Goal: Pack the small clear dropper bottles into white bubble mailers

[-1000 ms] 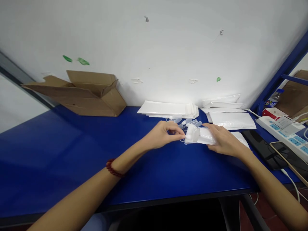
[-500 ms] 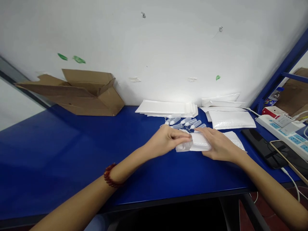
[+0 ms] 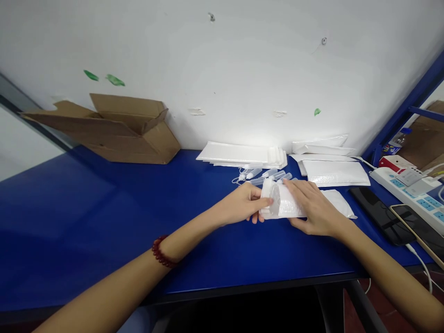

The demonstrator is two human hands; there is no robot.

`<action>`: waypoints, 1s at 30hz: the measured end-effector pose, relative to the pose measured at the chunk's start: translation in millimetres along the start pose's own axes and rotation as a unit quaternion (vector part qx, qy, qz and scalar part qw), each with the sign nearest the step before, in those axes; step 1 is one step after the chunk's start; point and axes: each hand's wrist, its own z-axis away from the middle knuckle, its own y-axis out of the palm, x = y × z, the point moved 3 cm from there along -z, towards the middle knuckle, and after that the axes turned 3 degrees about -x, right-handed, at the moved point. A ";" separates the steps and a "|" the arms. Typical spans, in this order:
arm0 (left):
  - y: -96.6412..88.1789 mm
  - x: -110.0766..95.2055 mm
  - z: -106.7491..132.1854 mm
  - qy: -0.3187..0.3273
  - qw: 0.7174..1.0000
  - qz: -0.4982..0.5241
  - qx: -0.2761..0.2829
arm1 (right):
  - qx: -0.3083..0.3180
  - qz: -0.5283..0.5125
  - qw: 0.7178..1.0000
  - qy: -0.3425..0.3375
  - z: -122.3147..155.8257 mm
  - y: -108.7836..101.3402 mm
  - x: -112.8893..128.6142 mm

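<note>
A white bubble mailer (image 3: pixel 290 204) is held between both hands above the front half of the blue table. My left hand (image 3: pixel 243 204) is closed on its left end, with the thumb on the clear, opened part and fingers beneath. Over the right end lies my right hand (image 3: pixel 314 208), thumb below and fingers across the top, gripping it. What the mailer contains, if anything, cannot be made out. Just behind it are several small translucent squeeze bottles (image 3: pixel 255 173). Another white mailer (image 3: pixel 336 202) rests partly behind my right hand.
A stack of flat white mailers (image 3: pixel 239 152) lies by the wall, with more bubble mailers (image 3: pixel 338 173) to its right. An open cardboard box (image 3: pixel 161 143) stands at the back left. Two phones (image 3: pixel 381 215) and a power strip (image 3: pixel 416 194) with cables occupy the right side.
My left hand has shifted from pinching over the mailer's opening to holding its left end, thumb on top. The mailer's left end is now spread flatter and tilted up. My right hand keeps its hold.
</note>
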 end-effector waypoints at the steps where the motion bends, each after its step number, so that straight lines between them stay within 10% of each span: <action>1: 1.7 2.6 -1.5 -0.007 1.000 0.010 -0.013 | 0.006 0.007 1.000 -0.011 -0.2 4.0 2.9; 10: 15.0 15.2 -8.7 -0.081 0.986 0.112 -0.088 | 0.052 0.011 0.998 -0.045 -1.7 19.8 17.4; 19: 21.8 14.9 -7.5 -0.132 0.951 0.277 -0.043 | -0.014 -0.020 0.997 -0.073 -0.5 15.1 19.6; 30: 21.7 2.3 5.7 -0.121 0.986 0.107 0.028 | -0.027 0.002 0.992 -0.126 3.2 8.1 44.7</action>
